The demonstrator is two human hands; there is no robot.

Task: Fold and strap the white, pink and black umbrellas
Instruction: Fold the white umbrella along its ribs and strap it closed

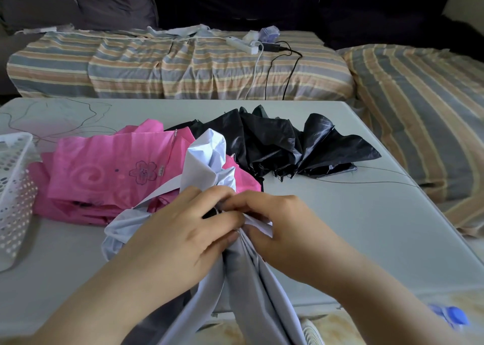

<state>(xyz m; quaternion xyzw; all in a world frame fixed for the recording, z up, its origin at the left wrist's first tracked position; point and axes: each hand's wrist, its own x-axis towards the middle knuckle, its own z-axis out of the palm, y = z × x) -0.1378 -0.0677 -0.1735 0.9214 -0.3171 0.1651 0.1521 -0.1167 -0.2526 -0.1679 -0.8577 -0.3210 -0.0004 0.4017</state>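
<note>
**Both hands gathering the white umbrella at its middle**

The white umbrella (209, 279) lies with its long axis running from the person's lap, over the near edge of the tabletop (366, 227), and away toward the pink umbrella (104, 174), where its far folds stand up. The left hand (183, 229) wraps the bundled cloth; its grip is curled around the fabric. The right hand (277, 221) meets it from the other side, fingertips pinching a loose white pleat. Both sit equally near the gathering point. A white strap band extends left from the bundle, nearer the left hand. The black umbrella (288, 145) lies unfolded beyond and to the right of the pink one. A perforated basket (13, 187) stands left of the pink umbrella, clear of the work.
</note>
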